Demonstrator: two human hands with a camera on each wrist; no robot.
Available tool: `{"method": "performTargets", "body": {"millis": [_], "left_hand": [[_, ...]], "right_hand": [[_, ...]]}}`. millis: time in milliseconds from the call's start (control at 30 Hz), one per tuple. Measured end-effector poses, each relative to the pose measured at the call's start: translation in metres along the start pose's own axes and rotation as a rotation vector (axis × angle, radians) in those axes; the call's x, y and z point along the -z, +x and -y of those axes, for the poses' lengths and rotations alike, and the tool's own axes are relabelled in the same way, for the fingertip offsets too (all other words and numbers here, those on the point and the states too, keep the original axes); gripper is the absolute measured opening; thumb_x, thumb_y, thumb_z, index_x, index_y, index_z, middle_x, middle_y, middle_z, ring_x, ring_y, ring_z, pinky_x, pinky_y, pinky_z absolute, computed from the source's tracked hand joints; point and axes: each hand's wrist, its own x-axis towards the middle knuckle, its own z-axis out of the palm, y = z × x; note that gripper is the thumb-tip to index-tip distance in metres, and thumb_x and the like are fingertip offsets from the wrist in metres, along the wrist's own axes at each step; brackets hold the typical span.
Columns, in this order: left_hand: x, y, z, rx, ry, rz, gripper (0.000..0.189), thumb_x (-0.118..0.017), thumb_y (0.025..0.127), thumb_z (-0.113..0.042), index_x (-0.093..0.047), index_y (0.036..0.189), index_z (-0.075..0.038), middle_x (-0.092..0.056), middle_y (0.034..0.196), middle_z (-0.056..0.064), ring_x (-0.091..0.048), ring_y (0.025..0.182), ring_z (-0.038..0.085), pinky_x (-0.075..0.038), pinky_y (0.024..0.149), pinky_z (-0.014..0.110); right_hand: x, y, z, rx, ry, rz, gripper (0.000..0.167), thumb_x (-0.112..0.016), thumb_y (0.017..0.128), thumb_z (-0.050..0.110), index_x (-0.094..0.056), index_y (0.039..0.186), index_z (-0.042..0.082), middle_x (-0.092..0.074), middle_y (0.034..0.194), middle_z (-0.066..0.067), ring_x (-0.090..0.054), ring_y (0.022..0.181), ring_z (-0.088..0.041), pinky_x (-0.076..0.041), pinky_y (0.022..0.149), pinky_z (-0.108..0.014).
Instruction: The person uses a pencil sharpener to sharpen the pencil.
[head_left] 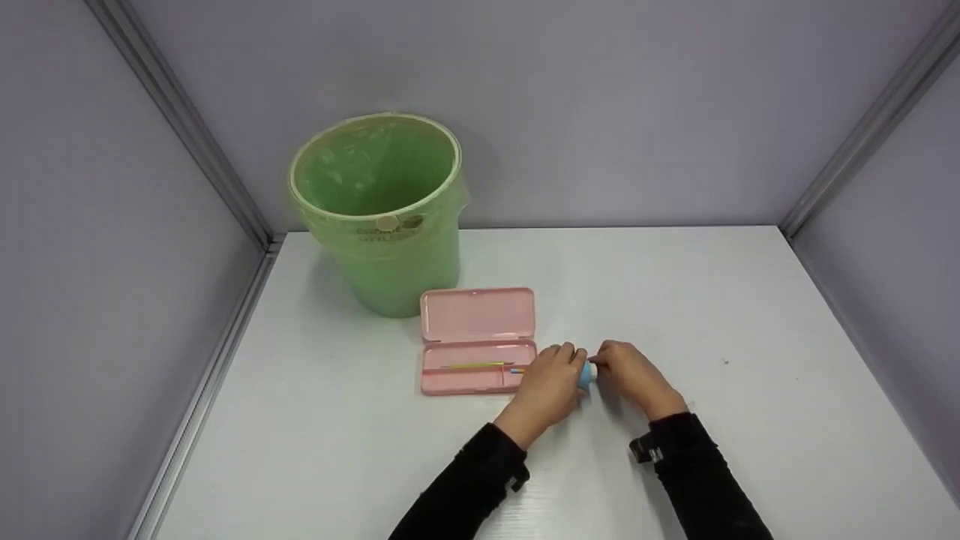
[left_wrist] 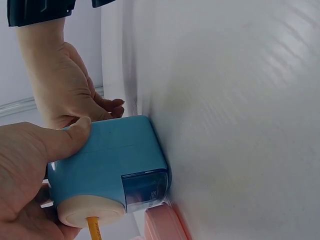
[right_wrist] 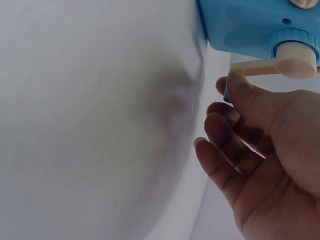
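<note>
My left hand point(head_left: 550, 384) grips a blue crank pencil sharpener point(left_wrist: 105, 150), its thumb along one side of the body. An orange pencil point(left_wrist: 94, 228) sticks out of the sharpener's round cream front. On the opposite face, my right hand point(head_left: 637, 379) pinches the end of the cream crank handle point(right_wrist: 256, 67) between thumb and index finger; its other fingers are loosely bent. A clear dark-blue shavings drawer point(left_wrist: 146, 189) shows low on the sharpener. Just left of the left hand lies an opened pink pencil case point(head_left: 478, 315), with a yellow-green pencil point(head_left: 476, 365) inside.
Behind the pencil case stands a green trash bin point(head_left: 401, 262) with a clear liner over its rim. The white table point(head_left: 675, 292) is bounded by grey panels at the back and both sides. Small dark specks point(head_left: 725, 361) lie on the right of the table.
</note>
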Motion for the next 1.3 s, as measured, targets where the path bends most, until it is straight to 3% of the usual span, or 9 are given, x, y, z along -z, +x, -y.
{"method": "performTargets", "body": {"millis": [267,533,700,833,1067,1300], "left_hand": [[-0.002,-0.001,0.001,0.0,-0.005,-0.036,0.059,-0.084,0.086,-0.039,-0.065,0.133,-0.009,-0.065,0.116,0.004,-0.064,0.105,0.019,-0.051,0.095,0.029],[-0.004,-0.001,0.001,0.003,-0.028,-0.061,0.057,-0.085,0.083,-0.032,-0.066,0.132,-0.008,-0.065,0.116,0.004,-0.064,0.107,0.019,-0.051,0.097,0.03],[-0.004,-0.001,-0.001,0.009,-0.023,-0.072,0.053,-0.084,0.085,-0.029,-0.067,0.13,-0.008,-0.065,0.114,0.005,-0.065,0.106,0.02,-0.051,0.096,0.031],[-0.004,-0.001,-0.002,0.014,-0.004,-0.082,0.052,-0.083,0.085,-0.03,-0.067,0.129,-0.009,-0.065,0.114,0.004,-0.065,0.106,0.02,-0.052,0.095,0.03],[-0.003,-0.002,-0.005,0.024,0.02,-0.064,0.05,-0.081,0.088,-0.033,-0.067,0.13,-0.01,-0.065,0.114,0.004,-0.065,0.106,0.019,-0.052,0.095,0.029],[-0.001,-0.001,-0.004,0.036,0.028,-0.057,0.053,-0.08,0.088,-0.035,-0.066,0.133,-0.01,-0.065,0.116,0.004,-0.065,0.104,0.018,-0.052,0.094,0.03]], "right_hand": [[-0.004,-0.004,0.002,0.019,0.018,-0.001,0.014,-0.065,0.089,-0.012,-0.075,0.083,-0.004,-0.067,0.084,-0.009,-0.065,0.078,-0.023,-0.057,0.072,-0.042],[-0.009,-0.014,0.002,0.086,0.045,-0.011,0.011,-0.071,0.091,-0.005,-0.079,0.084,-0.001,-0.066,0.086,-0.005,-0.061,0.078,-0.016,-0.055,0.07,-0.034],[-0.009,-0.021,0.005,0.064,0.072,0.008,0.009,-0.072,0.091,-0.004,-0.079,0.086,-0.002,-0.066,0.087,-0.003,-0.056,0.077,-0.014,-0.053,0.07,-0.033],[-0.008,-0.027,0.008,0.039,0.075,0.022,0.008,-0.073,0.09,-0.004,-0.08,0.092,-0.003,-0.068,0.09,-0.004,-0.062,0.082,-0.016,-0.055,0.074,-0.037],[-0.002,-0.041,0.01,0.154,0.045,0.026,0.011,-0.072,0.089,-0.007,-0.081,0.095,-0.004,-0.069,0.091,-0.004,-0.068,0.085,-0.02,-0.058,0.076,-0.036],[0.013,-0.05,0.02,0.162,0.075,0.056,0.012,-0.073,0.088,-0.007,-0.081,0.096,-0.001,-0.068,0.088,-0.001,-0.064,0.08,-0.012,-0.056,0.071,-0.031]]}}
